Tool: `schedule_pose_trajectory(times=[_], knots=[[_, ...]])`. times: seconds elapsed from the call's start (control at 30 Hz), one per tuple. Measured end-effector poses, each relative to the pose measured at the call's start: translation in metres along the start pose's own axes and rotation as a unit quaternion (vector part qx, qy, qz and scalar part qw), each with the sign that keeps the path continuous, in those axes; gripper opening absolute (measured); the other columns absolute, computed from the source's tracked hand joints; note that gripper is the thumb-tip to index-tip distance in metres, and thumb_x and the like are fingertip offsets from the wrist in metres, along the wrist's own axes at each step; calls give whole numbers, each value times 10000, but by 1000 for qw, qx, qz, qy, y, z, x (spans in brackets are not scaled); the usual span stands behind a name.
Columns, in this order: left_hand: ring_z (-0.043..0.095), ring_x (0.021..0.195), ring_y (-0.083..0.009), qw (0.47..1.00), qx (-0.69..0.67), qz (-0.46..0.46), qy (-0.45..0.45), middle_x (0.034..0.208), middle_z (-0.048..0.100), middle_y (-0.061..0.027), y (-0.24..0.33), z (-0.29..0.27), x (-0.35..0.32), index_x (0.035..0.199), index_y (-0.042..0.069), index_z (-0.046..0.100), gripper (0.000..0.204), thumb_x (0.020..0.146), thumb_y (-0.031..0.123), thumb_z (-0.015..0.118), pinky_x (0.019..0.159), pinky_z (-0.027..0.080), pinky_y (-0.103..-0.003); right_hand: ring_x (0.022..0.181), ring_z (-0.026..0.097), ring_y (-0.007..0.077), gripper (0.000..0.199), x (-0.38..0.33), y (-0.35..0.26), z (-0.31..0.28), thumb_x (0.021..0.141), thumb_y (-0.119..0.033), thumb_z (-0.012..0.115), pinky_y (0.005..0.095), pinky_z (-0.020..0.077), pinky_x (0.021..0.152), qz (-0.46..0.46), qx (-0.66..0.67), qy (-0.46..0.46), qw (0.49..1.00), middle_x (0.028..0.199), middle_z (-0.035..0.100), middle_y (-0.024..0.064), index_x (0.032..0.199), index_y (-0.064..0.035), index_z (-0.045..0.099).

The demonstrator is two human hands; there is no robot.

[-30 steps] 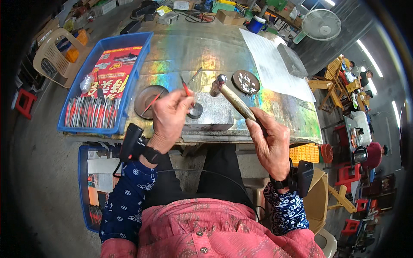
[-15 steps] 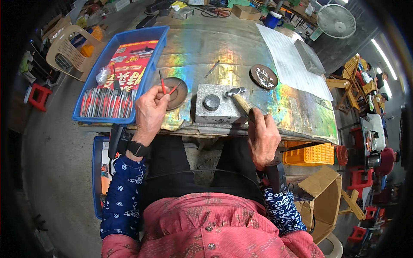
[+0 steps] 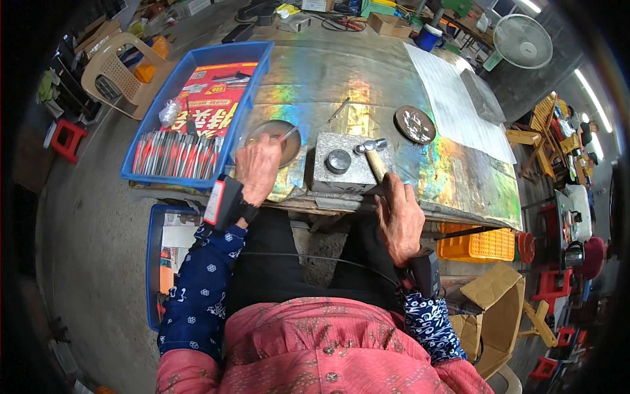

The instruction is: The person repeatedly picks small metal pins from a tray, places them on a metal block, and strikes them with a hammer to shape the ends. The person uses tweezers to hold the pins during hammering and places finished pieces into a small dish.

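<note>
My left hand reaches over a round brown dish, fingers pinched together. A slim red-and-silver piece sticks out past the fingertips; its exact kind is unclear. My right hand is closed around the wooden handle of a small hammer. The hammer's metal head rests on a silvery metal block at the table's near edge. Beside the head, on the same block, sits a round dark metal piece.
A blue bin at left holds a red printed sheet and a row of slim red-and-silver pieces. Farther right are a brown dish with white bits and a white sheet. A thin metal rod lies behind the block.
My left hand has moved forward and right over the dish, tilting the slim piece rightward. The hammer stays on the block in my right hand. The whole view has shifted slightly.
</note>
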State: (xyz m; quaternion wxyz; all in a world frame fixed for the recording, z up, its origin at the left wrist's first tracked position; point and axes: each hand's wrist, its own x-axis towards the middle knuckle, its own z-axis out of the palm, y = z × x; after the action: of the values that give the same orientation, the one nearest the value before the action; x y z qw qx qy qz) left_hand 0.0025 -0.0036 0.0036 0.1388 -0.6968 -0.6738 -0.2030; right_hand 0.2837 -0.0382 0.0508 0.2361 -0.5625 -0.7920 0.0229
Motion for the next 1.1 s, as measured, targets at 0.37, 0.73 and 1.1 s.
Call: schedule_pose_trajectory(times=[0.37,0.73,1.1], knots=[[652,714,-301,998,-42,13,44,817,593,-110,-3,-34,-5,902,60,644,107,806,51,599,582,517,-418,846,594,406,568,-3,5,2,848,-96,642,464,489,682,-29,16,-2,999,997,556,190,1371,-74,421],[646,896,-346,977,72,-200,24,979,677,-146,-148,-78,-23,1025,81,690,216,810,88,666,748,515,-429,888,595,426,492,2,3,-7,874,-102,619,463,489,713,-37,27,-9,999,1024,573,211,1337,-55,459],[620,894,-392,978,97,-174,-68,962,601,-204,-191,-57,-22,1249,179,597,443,836,17,596,747,503,-486,873,601,427,446,8,2,-12,862,-104,650,462,490,719,-4,8,-34,999,990,581,221,1281,-55,507]])
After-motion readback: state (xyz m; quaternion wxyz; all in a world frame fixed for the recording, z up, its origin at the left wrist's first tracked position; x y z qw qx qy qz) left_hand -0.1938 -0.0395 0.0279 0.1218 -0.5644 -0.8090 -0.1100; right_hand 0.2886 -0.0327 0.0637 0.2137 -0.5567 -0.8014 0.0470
